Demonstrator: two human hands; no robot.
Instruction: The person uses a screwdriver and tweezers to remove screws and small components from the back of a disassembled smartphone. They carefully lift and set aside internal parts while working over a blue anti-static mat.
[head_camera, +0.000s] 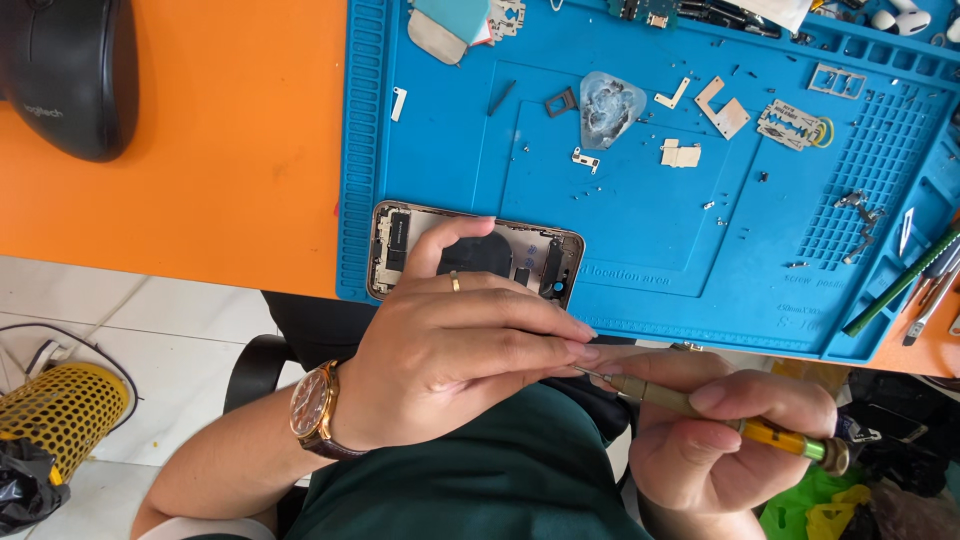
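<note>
Compartments along the far and right rim of the blue repair mat (430, 200) hold small parts: white bits at the far right corner, and long tools, one with a green shaft (900, 285), lying slanted in the right-hand trough. On the flat middle of the mat lie loose metal brackets (722, 107), tiny screws and a clear triangular pick (610, 108).

The opened phone (475, 252) lies at the near left edge of the mat, partly over its lip. It shows a gold frame, dark shielding and a black round patch inside, with no screen on it. My left hand (450, 360) rests just near of it; the thumb lies across the phone's middle, while the other fingers stretch right, pinched together around the tip of the screwdriver. That hand wears a ring and a brown-strapped watch (312, 412).

My right hand (725, 440), nearer and to the right, is closed around the precision screwdriver (720, 415), which has a dull metal neck and a yellow and green handle. Its fine tip points left, touching my left fingertips, clear of the phone.
</note>
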